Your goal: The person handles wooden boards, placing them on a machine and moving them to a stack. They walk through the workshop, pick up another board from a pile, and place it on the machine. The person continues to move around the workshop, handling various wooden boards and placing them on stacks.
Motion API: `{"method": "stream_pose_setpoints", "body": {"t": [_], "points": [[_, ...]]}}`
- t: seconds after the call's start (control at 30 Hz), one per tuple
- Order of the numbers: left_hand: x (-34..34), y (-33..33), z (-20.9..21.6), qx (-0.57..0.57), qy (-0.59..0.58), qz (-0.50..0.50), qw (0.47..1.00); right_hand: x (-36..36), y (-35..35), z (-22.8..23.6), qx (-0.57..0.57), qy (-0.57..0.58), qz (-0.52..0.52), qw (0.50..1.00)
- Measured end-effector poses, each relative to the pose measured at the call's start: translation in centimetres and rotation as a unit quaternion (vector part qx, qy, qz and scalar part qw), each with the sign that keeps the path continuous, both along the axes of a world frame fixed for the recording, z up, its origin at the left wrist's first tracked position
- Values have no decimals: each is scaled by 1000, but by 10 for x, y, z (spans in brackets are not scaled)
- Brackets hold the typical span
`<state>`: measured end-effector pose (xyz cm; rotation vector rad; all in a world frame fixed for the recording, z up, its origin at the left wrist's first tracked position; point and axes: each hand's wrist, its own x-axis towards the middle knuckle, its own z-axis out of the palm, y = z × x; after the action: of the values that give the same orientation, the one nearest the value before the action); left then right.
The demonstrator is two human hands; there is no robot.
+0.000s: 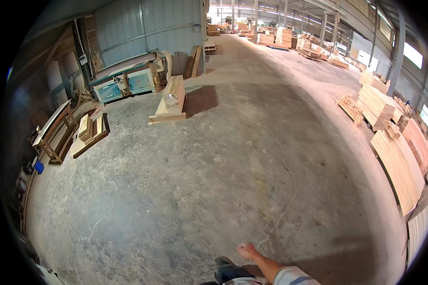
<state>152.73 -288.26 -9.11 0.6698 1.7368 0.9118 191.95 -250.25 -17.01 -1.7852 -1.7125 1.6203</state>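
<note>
My right hand [246,250] swings low in front of me at the lower edge, its forearm coming in from the lower right out of a striped sleeve. Its fingers look curled into a loose fist, and nothing shows in them. Only the concrete floor [190,190] lies below it, and it touches nothing. One dark shoe [223,261] and a dark trouser leg show just left of the hand. My left hand is outside the picture.
Ahead on the left, a long stack of timber [172,97] stands before a blue-green machine [128,83]. Further left are a wooden bench [57,128] and boards on a low pallet [91,135]. Wood panels [398,166] line the right side. An aisle [233,57] runs far back.
</note>
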Motion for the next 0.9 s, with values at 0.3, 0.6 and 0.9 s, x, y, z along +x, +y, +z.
{"method": "stream_pose_setpoints", "body": {"t": [0.3,0.6,0.9], "points": [[-147,154,-22,-64,-306,277,908,-254,198,139,35,80,11,996],[-441,331,-27,85,184,-80,976,-298,173,23,-70,-50,-162,983],[-680,438,-116,-20,-299,91,950,-510,355,7,-99,-42,-123,987]]}}
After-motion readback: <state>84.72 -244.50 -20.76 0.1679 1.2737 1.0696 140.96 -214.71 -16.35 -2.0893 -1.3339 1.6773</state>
